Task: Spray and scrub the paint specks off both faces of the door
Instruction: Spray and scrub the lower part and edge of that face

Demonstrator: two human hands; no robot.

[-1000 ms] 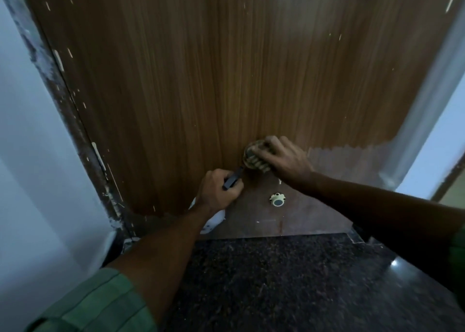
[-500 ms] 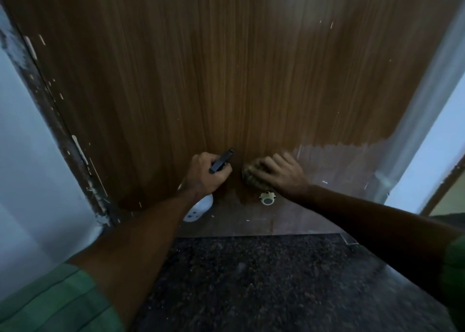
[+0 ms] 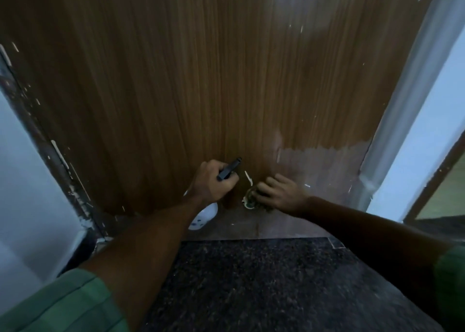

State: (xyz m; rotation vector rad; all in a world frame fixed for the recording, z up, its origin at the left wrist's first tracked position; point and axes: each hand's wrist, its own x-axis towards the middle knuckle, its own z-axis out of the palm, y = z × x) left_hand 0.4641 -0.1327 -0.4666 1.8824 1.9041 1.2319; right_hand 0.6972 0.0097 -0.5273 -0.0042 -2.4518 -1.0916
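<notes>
The brown wood-grain door (image 3: 226, 80) fills the view, dotted with small white paint specks. A white paint streak (image 3: 248, 176) lies low on it, between my hands. My left hand (image 3: 211, 183) grips a white spray bottle (image 3: 205, 217), its black nozzle (image 3: 229, 172) pointing up and right, close to the door. My right hand (image 3: 281, 194) holds a scrub pad (image 3: 253, 195) against the door's lower part, fingers curled over it. The pad is mostly hidden under the fingers.
A small round whitish door stopper (image 3: 247, 205) sits just under the pad. A paint-flecked dark frame (image 3: 50, 155) and white wall stand at the left, a pale door edge (image 3: 402, 105) at the right. Dark speckled stone floor (image 3: 251, 281) lies below.
My right hand has slid the pad down the door to just above the stopper. My left hand has turned the nozzle upward and shifted slightly left.
</notes>
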